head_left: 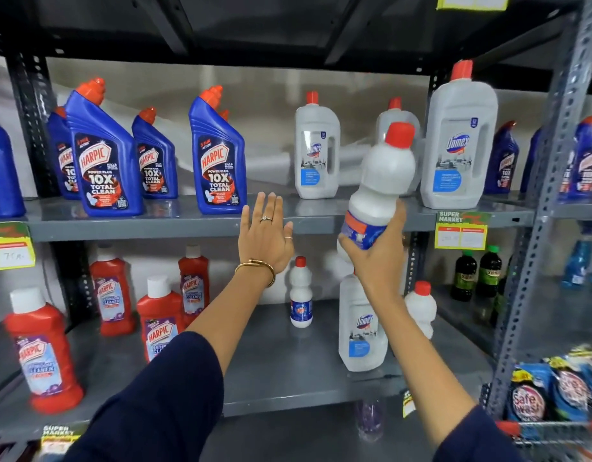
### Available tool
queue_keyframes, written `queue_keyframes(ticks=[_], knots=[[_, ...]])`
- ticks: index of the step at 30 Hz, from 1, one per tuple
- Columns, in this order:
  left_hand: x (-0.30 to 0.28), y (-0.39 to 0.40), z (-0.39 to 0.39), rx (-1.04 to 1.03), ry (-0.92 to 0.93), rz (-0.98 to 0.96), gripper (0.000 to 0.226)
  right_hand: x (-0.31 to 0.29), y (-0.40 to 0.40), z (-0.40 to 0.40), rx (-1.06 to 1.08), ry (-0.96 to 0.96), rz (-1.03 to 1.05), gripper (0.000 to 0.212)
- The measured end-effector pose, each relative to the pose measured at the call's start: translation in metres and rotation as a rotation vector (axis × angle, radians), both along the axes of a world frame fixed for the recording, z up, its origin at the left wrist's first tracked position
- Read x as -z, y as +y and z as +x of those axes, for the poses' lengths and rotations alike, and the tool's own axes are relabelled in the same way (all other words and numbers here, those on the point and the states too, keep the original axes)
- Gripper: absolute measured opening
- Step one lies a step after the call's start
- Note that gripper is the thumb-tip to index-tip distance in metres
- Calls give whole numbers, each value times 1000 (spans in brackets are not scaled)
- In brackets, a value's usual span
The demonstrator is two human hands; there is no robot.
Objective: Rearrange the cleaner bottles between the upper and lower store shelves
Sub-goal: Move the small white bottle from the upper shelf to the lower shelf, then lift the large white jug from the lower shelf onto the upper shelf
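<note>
Over to the yellow "Super Market" price tag (pixel 460 230) on the shelf edge. Just below and right of it, two dark bottles with green caps (pixel 478 276) stand side by side. Further right, blue spray bottles (pixel 579 261), blurred. Well below the tag, bottom right corner, colourful detergent packets (pixel 551 391) sit in a wire basket (pixel 554 438).

Person wearing dark navy sleeves, pushed up past forearms. Left hand (pixel 266 238) showing gold bangle (pixel 256 265) at wrist, ring w/ stone, thin band on pinky.
</note>
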State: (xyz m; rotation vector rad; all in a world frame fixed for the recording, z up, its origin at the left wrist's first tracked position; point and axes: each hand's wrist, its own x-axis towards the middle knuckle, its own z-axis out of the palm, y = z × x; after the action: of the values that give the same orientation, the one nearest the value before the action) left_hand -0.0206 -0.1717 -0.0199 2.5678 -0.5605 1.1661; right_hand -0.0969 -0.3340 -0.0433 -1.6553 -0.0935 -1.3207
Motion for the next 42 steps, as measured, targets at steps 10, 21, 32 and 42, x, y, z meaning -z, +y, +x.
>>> queue_keyframes(ticks=[10, 21, 32, 42], knots=[[2, -1, 8, 20, 16, -66, 50, 147, 25, 19, -100, 309, 77, 91], [10, -5, 16, 57, -99, -147, 51, 234, 31, 66, -74, 592, 66, 86], [16, -9, 22, 38, -184, -168, 53, 255, 30, 98, -56, 703, 46, 89], [15, -8, 20, 45, -172, -150, 54, 251, 26, 94, -118, 725, 32, 101]])
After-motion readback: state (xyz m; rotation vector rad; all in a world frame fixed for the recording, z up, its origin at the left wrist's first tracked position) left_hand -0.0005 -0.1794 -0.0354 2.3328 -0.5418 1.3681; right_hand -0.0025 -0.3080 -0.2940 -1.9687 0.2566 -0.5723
